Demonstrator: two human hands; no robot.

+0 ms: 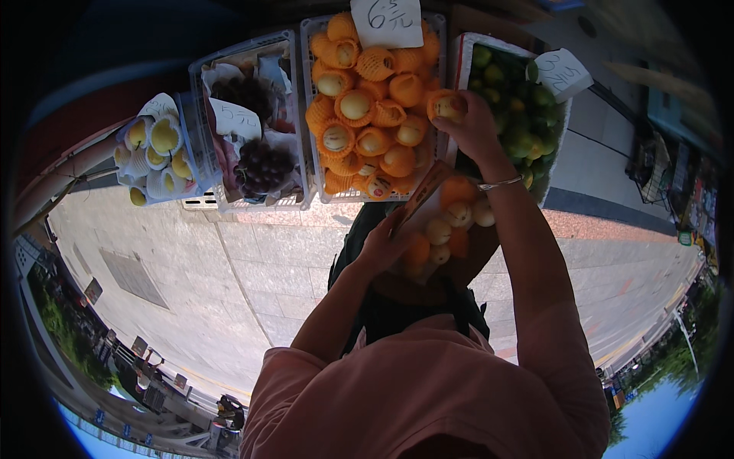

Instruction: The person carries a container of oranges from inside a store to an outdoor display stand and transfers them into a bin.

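My right hand [476, 126] holds a pale pepino melon [445, 107] in an orange foam net. It is over the right edge of a clear plastic crate [312, 195] full of similar netted melons [354, 107]. Lower down, my left hand [381, 244] grips the edge of a translucent bag or container [404, 265] in front of my body. Several pale melons [438, 232] and orange nets show in it. A brown strip [423, 195] bearing writing runs along its upper left edge; its exact form is unclear.
A white foam box [562, 132] of green citrus fruit [519, 140] stands right of the melons. Leftward are a crate [301, 143] of dark grapes [264, 166] and a blue basket [198, 166] of netted yellow fruit [165, 136]. Handwritten paper signs [387, 23] stand among the fruit. Paving [287, 252] lies below.
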